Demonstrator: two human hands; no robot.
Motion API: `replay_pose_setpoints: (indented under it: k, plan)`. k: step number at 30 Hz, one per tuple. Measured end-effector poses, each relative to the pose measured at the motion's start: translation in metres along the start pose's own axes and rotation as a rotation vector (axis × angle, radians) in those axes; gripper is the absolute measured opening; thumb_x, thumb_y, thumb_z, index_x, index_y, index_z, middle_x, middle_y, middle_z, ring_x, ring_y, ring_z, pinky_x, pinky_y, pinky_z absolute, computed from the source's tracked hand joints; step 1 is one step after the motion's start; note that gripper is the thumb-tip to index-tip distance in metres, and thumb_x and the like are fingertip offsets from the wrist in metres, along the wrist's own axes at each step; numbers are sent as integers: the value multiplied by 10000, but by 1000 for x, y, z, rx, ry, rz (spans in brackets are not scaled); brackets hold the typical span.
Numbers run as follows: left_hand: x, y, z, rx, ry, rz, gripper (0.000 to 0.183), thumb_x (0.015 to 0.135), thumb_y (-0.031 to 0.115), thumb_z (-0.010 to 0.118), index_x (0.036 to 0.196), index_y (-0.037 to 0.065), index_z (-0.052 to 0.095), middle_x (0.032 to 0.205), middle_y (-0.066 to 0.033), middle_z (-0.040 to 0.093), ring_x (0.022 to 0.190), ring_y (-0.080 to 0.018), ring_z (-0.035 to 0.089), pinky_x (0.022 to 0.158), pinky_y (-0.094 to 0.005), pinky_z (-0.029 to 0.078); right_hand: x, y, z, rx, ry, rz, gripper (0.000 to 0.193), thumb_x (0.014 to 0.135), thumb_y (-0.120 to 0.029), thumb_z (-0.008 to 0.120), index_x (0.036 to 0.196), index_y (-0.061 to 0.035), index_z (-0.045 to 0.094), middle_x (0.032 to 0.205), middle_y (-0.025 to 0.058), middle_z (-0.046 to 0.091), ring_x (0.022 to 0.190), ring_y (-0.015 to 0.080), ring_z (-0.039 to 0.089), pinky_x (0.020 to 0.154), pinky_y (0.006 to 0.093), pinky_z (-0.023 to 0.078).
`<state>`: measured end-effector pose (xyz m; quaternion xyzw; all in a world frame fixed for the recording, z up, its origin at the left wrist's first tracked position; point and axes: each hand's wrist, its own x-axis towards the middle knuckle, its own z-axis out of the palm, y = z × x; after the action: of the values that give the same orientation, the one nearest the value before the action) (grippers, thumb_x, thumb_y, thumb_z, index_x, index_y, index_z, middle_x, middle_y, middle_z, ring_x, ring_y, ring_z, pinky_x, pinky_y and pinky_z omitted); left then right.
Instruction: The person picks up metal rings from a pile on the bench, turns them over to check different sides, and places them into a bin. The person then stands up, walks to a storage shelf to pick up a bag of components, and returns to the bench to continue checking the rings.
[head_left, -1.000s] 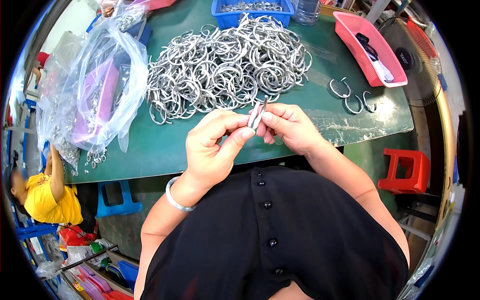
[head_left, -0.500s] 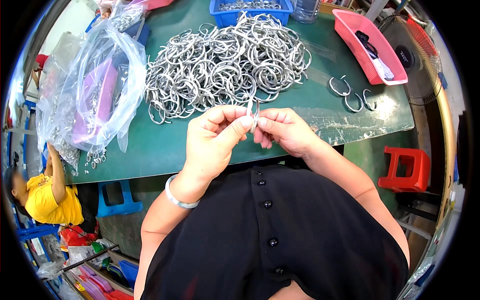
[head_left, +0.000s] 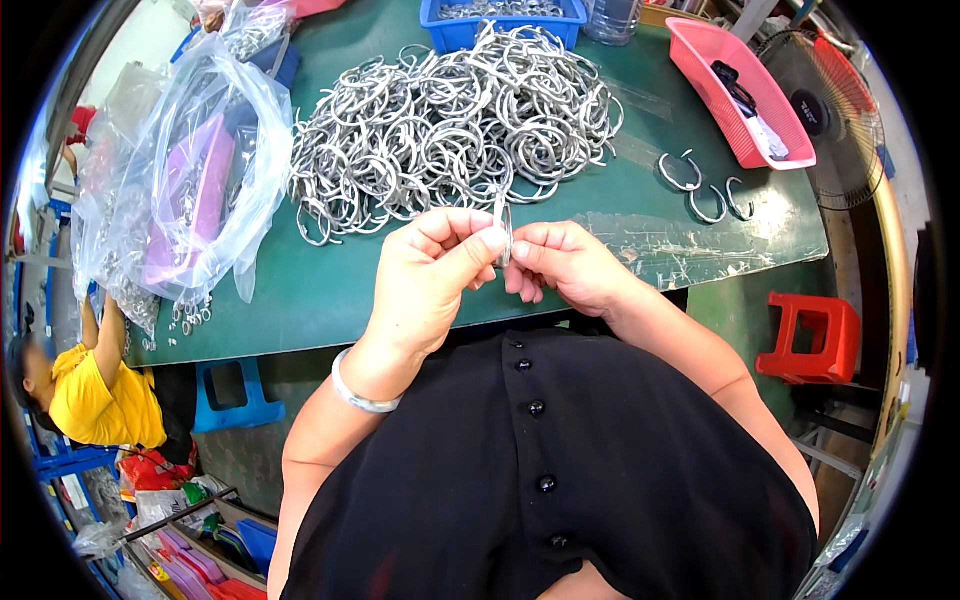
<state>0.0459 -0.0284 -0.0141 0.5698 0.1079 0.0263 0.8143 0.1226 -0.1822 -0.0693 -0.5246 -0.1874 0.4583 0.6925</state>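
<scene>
A thin silvery metal ring (head_left: 504, 238) is held edge-on between my two hands, close to the table's front edge. My left hand (head_left: 430, 265) pinches it between thumb and fingers. From the other side, the fingertips of my right hand (head_left: 562, 262) close on the same ring. The fingers hide much of it, so its full outline cannot be made out. Just beyond my hands lies a large heap of grey, open-ended metal rings (head_left: 440, 130). To the right, several similar rings (head_left: 707, 205) lie apart from the heap.
At the back stands a blue bin (head_left: 505, 25) of small metal parts. A pink basket (head_left: 740, 95) and a fan (head_left: 820, 115) are at right. Clear plastic bags (head_left: 215, 170) cover the left side. A person in a yellow shirt (head_left: 105, 400) works there. A red stool (head_left: 810, 340) stands right.
The ring between my hands has turned slightly and shifted a little to the left, my right fingertips moving with it. At far left, the other person's arms have moved.
</scene>
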Motion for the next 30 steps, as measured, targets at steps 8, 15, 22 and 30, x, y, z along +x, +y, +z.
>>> replay_pose_setpoints:
  k: [8,15,22,30]
  plan:
    - [-8,3,3,513,-173,416,83,759,8,607,839,-12,606,728,-50,601,657,-126,586,591,-230,468,2,1,-1,13,6,-23,215,895,-198,449,925,-32,582,678,14,567,558,69,499,504,195,404]
    - [-9,-2,2,877,-246,813,142,677,-16,662,812,8,627,712,-68,567,586,-149,540,496,-241,422,6,5,-3,25,5,-114,200,887,-166,452,944,-19,576,680,6,560,561,59,496,508,193,410]
    - [-13,1,2,961,-251,837,116,690,6,627,802,29,609,725,-57,574,648,-208,565,574,-298,464,5,8,-2,3,2,-112,203,887,-174,456,930,-26,588,677,0,562,557,54,498,507,190,411]
    - [-12,3,-2,890,-179,730,120,707,-18,613,822,15,608,718,-60,568,595,-160,537,510,-249,434,1,6,1,-38,50,-61,206,888,-207,471,858,-41,588,657,2,565,558,60,506,507,189,407]
